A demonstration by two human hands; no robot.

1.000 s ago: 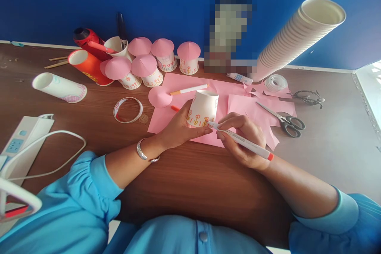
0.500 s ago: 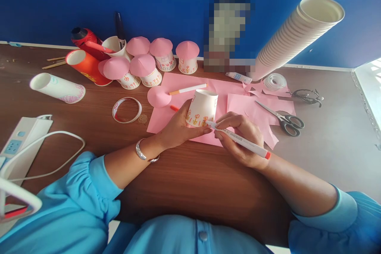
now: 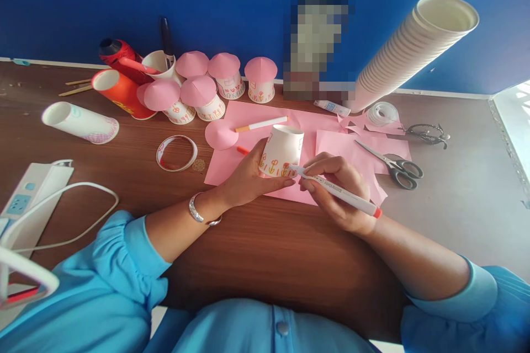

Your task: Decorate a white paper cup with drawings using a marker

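Observation:
An upturned white paper cup [image 3: 284, 149] with small orange and red flowers drawn round its rim stands on a pink paper sheet [image 3: 256, 146]. My left hand [image 3: 248, 179] is wrapped round the cup's left side, thumb under the rim. My right hand [image 3: 339, 190] grips a white marker [image 3: 337, 192] with an orange end cap, and its tip touches the cup's lower right rim.
Several pink-roofed cups [image 3: 199, 85] stand at the back by a red can [image 3: 122, 94] and a pen cup [image 3: 159, 63]. A tall cup stack [image 3: 408, 47] leans at right above tape [image 3: 383, 113] and scissors [image 3: 393, 165]. A loose marker [image 3: 260, 123], pink disc [image 3: 221, 133], ring [image 3: 177, 152], lying cup [image 3: 78, 121] and power strip [image 3: 28, 190] lie left.
My right hand and the marker shifted slightly right and the pen tilted a little along the cup's rim. The left hand and cup stayed put.

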